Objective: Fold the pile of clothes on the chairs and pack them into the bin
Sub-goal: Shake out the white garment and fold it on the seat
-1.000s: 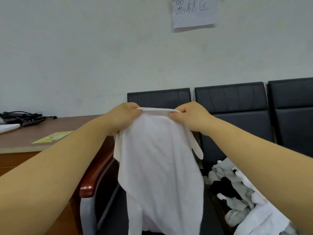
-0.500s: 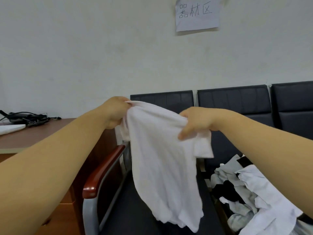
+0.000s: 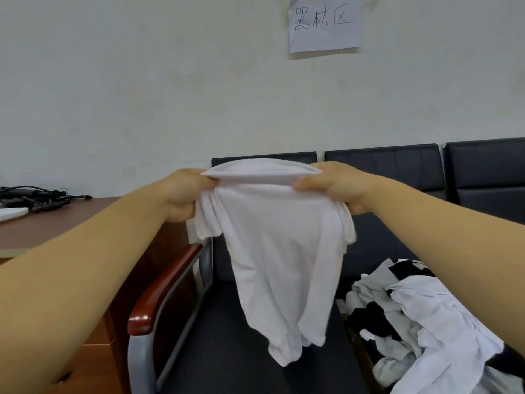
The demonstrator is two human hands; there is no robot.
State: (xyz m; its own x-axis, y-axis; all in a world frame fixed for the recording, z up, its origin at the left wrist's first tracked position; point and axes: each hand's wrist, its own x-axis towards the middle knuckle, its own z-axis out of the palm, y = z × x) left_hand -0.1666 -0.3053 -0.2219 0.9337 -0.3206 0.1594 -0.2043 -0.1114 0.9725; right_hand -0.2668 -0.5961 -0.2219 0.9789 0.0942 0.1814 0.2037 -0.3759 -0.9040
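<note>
left hand (image 3: 184, 194) and right hand (image 3: 335, 186) each pinch the white T-shirt (image 3: 281, 251), hanging over black chair seat (image 3: 227, 351) | clothes pile (image 3: 420, 331) on next chair | wooden desk (image 3: 71, 223) left with cables (image 3: 34, 196) | wall sign (image 3: 324, 24)

Both bare forearms stretch forward and converge. The left hand (image 3: 186, 194) and right hand (image 3: 333, 186) sit level, apart, thumbs toward the camera, fingers curled, each gripping the top edge of a white shirt (image 3: 279, 251).
</note>
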